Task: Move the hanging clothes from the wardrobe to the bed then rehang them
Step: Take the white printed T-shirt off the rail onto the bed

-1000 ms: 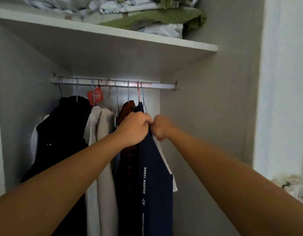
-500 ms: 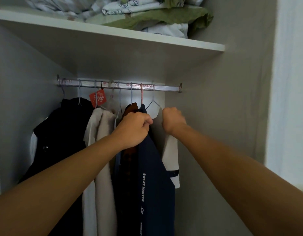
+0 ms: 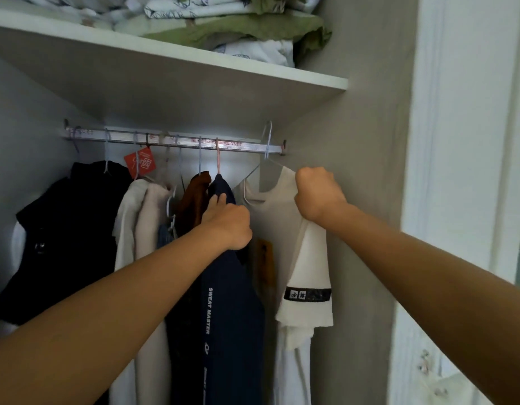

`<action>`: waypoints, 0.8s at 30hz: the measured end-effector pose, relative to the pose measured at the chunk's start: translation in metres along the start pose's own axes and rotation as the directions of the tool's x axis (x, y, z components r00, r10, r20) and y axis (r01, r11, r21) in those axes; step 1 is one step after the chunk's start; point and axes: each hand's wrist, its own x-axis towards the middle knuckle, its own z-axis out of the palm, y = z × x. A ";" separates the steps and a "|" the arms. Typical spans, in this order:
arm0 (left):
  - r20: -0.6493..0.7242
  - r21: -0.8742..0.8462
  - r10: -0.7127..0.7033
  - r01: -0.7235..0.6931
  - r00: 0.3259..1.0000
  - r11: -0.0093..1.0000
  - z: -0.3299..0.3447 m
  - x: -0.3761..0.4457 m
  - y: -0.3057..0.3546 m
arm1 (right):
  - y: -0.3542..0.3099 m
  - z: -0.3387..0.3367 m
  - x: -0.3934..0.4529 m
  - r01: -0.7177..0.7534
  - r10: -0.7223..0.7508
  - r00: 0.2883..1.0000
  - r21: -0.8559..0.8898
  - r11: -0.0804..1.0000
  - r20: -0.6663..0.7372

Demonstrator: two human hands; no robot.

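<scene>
A metal rail (image 3: 171, 143) spans the wardrobe under a white shelf. On it hang a black garment (image 3: 68, 229), a beige garment (image 3: 142, 229), a brown garment (image 3: 196, 194) and a navy garment (image 3: 232, 317) with white lettering. At the right end a white T-shirt (image 3: 307, 258) hangs on a wire hanger (image 3: 267, 147) whose hook rises above the rail. My right hand (image 3: 318, 194) grips the T-shirt's right shoulder with the hanger. My left hand (image 3: 228, 222) grips the navy garment's shoulder.
The white shelf (image 3: 253, 71) above carries folded bedding (image 3: 238, 27). A grey side wall (image 3: 367, 200) closes the wardrobe on the right, with a white door frame (image 3: 457, 200) beyond it. A red tag (image 3: 139, 163) dangles from the rail.
My right hand has pulled the white T-shirt to the right, away from the navy garment, and lifted its hanger so the hook stands above the rail. My left hand stayed on the navy garment.
</scene>
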 end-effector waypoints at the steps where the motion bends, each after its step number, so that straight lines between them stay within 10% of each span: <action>1: 0.010 0.051 -0.005 0.004 1.000 0.999 0.003 0.004 0.004 | 0.004 -0.002 -0.007 0.000 0.000 1.000 -0.007 1.000 -0.003; 8: 0.003 0.246 -0.085 0.082 0.996 0.966 0.012 0.017 0.024 | 0.027 -0.021 -0.059 0.024 -0.025 0.999 -0.035 0.999 -0.032; 15: -0.072 -0.294 -0.060 0.037 0.996 0.955 0.024 0.024 0.023 | 0.052 -0.044 -0.098 0.106 -0.109 0.990 -0.030 0.994 -0.091; 24: -0.160 -0.417 0.080 -0.141 0.984 0.898 0.033 0.020 0.010 | 0.071 -0.080 -0.149 -0.009 0.007 0.990 -0.017 1.000 -0.138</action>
